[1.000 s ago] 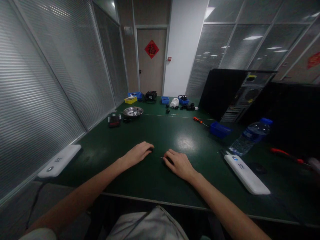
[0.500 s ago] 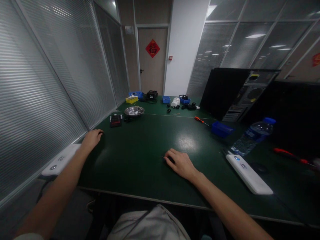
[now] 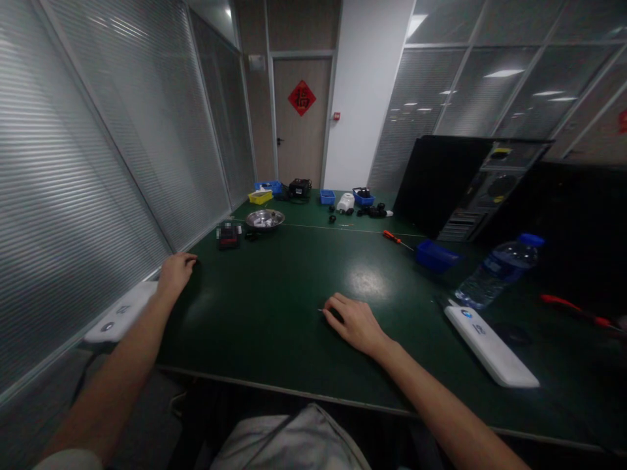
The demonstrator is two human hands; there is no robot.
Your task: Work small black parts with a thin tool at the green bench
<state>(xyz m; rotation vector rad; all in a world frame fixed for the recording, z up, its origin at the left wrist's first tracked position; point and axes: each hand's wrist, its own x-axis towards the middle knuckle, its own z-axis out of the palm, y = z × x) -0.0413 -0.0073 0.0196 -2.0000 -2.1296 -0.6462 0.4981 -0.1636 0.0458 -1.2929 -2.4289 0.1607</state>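
Bottle (image 3: pixel 499 271) right of both hands (image 3: pixel 355 320)

The worktop (image 3: pixel 264 313) is finished in a smooth, semi-gloss coating, in which light is reflected as a hazy patch. The round dish (image 3: pixel 264 228) is made of shiny metal. Smooth plastic is seen in the blue tray (image 3: pixel 437 256) and the white slab-shaped device (image 3: pixel 490 346); the bottle (image 3: pixel 497 274) is formed of clear, glossy plastic. The door (image 3: pixel 304 143) is faced in matt, wood-like panelling. Creased, matt cloth (image 3: pixel 289 444) is seen at the lap. At the right hand (image 3: pixel 353 321), the thin piece (image 3: pixel 321 310) is too small for its material to be told.
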